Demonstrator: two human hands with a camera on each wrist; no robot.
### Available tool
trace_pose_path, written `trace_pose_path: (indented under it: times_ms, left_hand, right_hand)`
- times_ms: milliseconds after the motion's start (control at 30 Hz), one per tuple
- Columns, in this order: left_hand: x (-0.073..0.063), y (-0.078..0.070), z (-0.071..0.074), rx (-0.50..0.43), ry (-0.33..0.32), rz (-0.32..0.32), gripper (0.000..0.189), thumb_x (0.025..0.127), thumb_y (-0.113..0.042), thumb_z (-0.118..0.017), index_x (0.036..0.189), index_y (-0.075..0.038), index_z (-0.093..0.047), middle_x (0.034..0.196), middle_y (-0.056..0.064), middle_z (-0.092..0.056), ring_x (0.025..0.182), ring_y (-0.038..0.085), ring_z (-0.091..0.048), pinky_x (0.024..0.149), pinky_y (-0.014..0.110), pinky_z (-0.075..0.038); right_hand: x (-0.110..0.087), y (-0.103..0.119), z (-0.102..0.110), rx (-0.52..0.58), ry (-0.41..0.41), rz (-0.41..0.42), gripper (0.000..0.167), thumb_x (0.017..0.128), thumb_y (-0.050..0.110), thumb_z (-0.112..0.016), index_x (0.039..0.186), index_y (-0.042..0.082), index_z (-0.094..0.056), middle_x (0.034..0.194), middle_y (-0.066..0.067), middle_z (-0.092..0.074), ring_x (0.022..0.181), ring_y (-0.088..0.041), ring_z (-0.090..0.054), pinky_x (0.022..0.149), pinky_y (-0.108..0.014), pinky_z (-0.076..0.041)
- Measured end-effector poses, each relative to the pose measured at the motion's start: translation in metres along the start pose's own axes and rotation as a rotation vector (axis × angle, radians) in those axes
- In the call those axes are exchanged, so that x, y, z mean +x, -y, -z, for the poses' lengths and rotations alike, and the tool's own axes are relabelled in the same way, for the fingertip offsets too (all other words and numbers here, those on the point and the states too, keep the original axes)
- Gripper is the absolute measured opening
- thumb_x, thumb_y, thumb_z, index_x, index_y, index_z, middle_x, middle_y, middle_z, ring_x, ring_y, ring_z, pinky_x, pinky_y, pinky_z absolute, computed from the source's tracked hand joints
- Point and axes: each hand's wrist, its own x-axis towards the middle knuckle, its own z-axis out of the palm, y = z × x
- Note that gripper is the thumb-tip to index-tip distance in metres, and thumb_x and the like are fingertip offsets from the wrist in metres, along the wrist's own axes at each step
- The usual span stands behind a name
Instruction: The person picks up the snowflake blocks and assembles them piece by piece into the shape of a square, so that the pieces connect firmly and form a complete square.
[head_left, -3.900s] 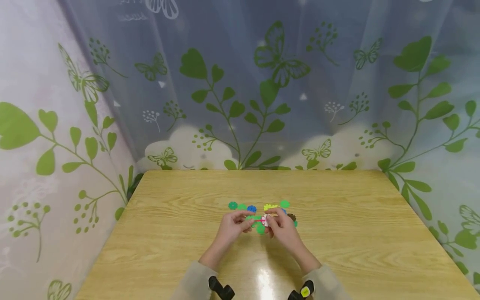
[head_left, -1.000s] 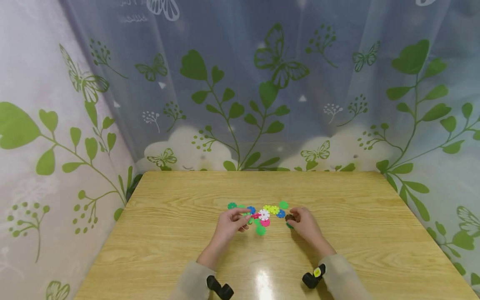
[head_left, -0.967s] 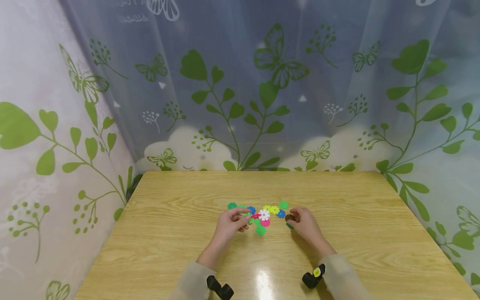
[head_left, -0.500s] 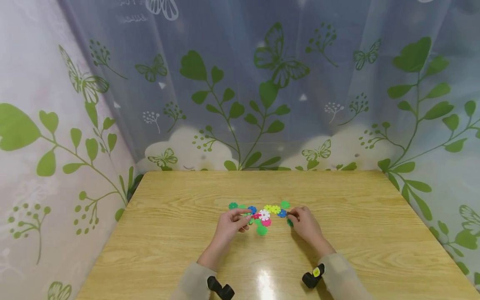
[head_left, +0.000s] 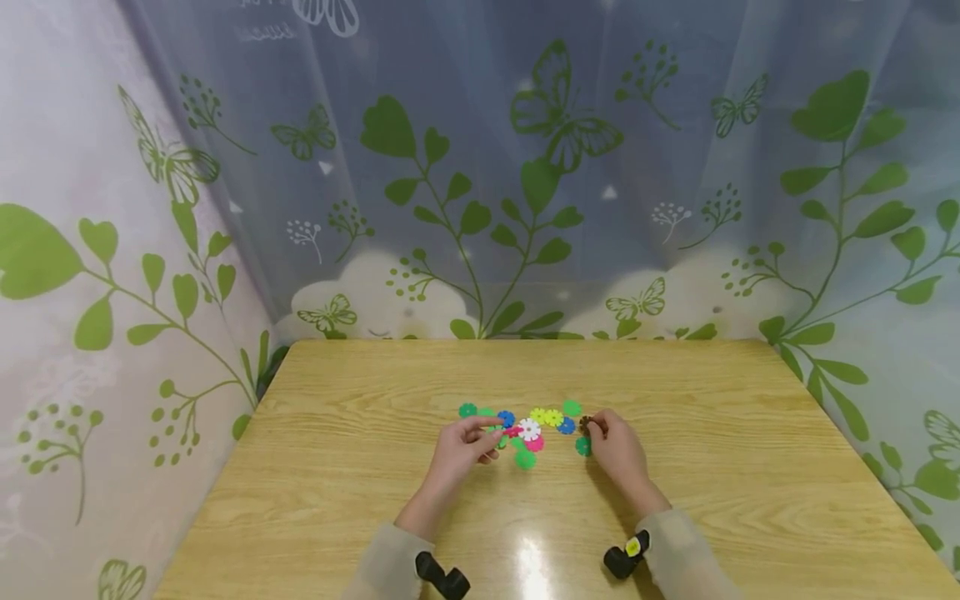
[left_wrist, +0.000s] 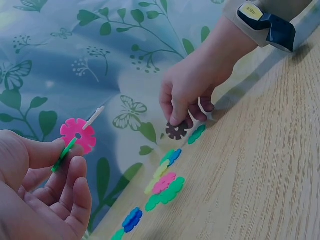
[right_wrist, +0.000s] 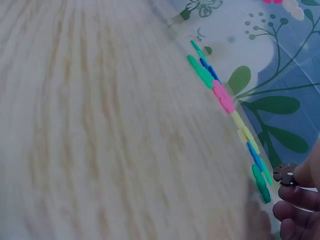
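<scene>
My left hand (head_left: 468, 446) pinches a green snowflake disc (left_wrist: 64, 156) between thumb and fingers. Slotted into that disc is a pink snowflake disc (left_wrist: 80, 134), and a white snowflake disc (left_wrist: 94, 116) is joined to the pink one, all raised above the table. My right hand (head_left: 617, 446) pinches a brown snowflake disc (left_wrist: 176, 131) by its edge, just over the table. Right beneath it lies a dark green snowflake disc (head_left: 583, 447). In the right wrist view only part of the right hand (right_wrist: 302, 192) shows.
Loose snowflake discs lie across the wooden table (head_left: 337, 467): yellow discs (head_left: 546, 417), a blue disc (head_left: 566, 426), a loose pink disc (head_left: 535, 444), a light green disc (head_left: 525, 460) and others. A patterned curtain (head_left: 465, 167) stands behind the table's back edge.
My right hand has left the white disc, moved right and taken hold of the brown disc, which has since turned and risen slightly. My left hand has stayed nearly still.
</scene>
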Motion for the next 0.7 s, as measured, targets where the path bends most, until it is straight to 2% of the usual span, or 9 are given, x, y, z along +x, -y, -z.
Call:
trace_pose_path:
  times_ms: [133, 267, 467, 700]
  left_hand:
    - [0.0, 0.001, 0.0, -0.006, -0.004, -0.005, 0.023, 0.09, -0.007, -0.061, 0.111, 0.002, -0.064, 0.08, 0.02, -0.064, 0.065, 0.019, -0.062, 0.069, 0.042, -0.056]
    - [0.0, 0.001, 0.001, -0.003, -0.012, 0.002, 0.023, 0.09, -0.007, -0.062, 0.111, 0.002, -0.064, 0.079, 0.019, -0.064, 0.066, 0.022, -0.062, 0.069, 0.041, -0.056]
    - [-0.001, -0.001, 0.001, 0.01, -0.013, 0.006, 0.023, 0.09, -0.006, -0.061, 0.11, 0.002, -0.064, 0.082, 0.023, -0.063, 0.067, 0.025, -0.063, 0.071, 0.048, -0.055]
    - [0.0, 0.0, 0.001, 0.006, -0.015, -0.004, 0.023, 0.089, -0.006, -0.062, 0.111, 0.003, -0.063, 0.08, 0.02, -0.064, 0.067, 0.025, -0.063, 0.072, 0.051, -0.054]
  right_hand:
    - [-0.002, 0.005, 0.003, 0.101, -0.028, -0.03, 0.011, 0.091, 0.009, -0.056, 0.096, 0.001, -0.061, 0.082, -0.009, -0.062, 0.07, -0.02, -0.055, 0.054, -0.027, -0.047]
    - [-0.006, 0.01, 0.007, 0.164, -0.046, -0.02, 0.011, 0.091, 0.008, -0.056, 0.097, 0.0, -0.061, 0.082, -0.01, -0.062, 0.07, -0.02, -0.054, 0.053, -0.024, -0.046]
    - [-0.013, 0.02, 0.012, 0.253, -0.091, 0.06, 0.01, 0.091, 0.007, -0.058, 0.097, 0.002, -0.063, 0.08, -0.008, -0.062, 0.07, -0.018, -0.054, 0.055, -0.024, -0.048]
    - [-0.018, 0.037, 0.017, 0.333, -0.134, 0.139, 0.01, 0.089, 0.006, -0.061, 0.096, 0.0, -0.064, 0.077, -0.008, -0.064, 0.068, -0.019, -0.058, 0.055, -0.022, -0.05]
